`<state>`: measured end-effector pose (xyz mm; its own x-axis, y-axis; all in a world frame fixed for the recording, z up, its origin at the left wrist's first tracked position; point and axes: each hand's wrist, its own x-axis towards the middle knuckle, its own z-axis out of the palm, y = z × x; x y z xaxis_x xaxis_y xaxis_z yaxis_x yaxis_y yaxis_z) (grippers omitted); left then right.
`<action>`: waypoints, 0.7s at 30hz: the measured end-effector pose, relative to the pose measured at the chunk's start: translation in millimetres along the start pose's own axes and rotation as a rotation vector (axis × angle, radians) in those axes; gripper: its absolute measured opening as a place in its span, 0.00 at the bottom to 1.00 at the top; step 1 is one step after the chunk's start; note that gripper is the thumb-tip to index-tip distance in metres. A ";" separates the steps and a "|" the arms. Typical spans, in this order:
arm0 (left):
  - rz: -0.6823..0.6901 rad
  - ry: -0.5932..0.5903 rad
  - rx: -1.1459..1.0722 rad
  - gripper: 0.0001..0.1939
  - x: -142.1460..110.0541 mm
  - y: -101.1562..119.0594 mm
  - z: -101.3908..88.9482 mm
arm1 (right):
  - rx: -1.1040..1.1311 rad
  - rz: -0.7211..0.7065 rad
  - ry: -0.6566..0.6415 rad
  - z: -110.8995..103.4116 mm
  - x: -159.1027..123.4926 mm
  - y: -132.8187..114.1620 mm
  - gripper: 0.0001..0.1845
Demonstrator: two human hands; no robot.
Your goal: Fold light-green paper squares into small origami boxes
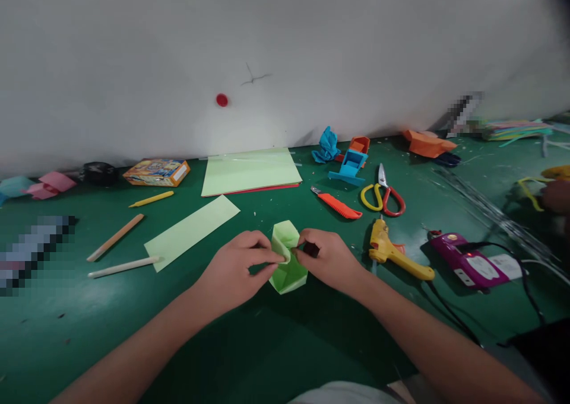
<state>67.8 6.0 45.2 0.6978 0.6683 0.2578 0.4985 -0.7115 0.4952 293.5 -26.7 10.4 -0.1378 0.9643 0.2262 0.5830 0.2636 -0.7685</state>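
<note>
Between my two hands is a folded piece of light green paper [289,276], shaped with open, box-like hollows at its far and near ends. My left hand [240,267] pinches its narrow middle from the left, thumb and forefinger closed on the paper. On the other side my right hand [327,258] grips the paper's right edge with bent fingers; its fingertips are partly hidden. A flat light green paper strip [193,232] lies to the left of my left hand. Closest to my right hand is a yellow glue gun [396,253] lying on its side.
Scissors [382,193] and an orange cutter knife [336,204] lie beyond my right hand. A purple power strip [472,261] with black cables sits at right. Light green sheets [252,171], folded blue paper [350,165] and a small box [157,172] stand along the white wall [155,66].
</note>
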 end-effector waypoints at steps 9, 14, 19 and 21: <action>-0.055 0.024 0.064 0.09 2.9 -3.6 9.7 | -0.022 -0.044 -0.083 2.4 -1.5 -2.8 0.06; -0.021 0.049 0.083 0.11 2.4 -3.1 11.5 | -0.030 -0.041 -0.127 2.4 -2.1 -3.6 0.07; -0.065 0.024 0.024 0.08 1.9 -3.6 14.0 | -0.047 -0.037 -0.147 1.7 -1.7 -5.2 0.06; -0.130 0.043 -0.051 0.05 1.7 -4.7 15.9 | -0.051 -0.044 -0.151 1.4 -1.9 -5.6 0.06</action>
<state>74.9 7.1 30.1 0.6057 0.7638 0.2229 0.5558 -0.6067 0.5683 289.4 -30.0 13.5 -0.2808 0.9458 0.1633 0.6134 0.3077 -0.7273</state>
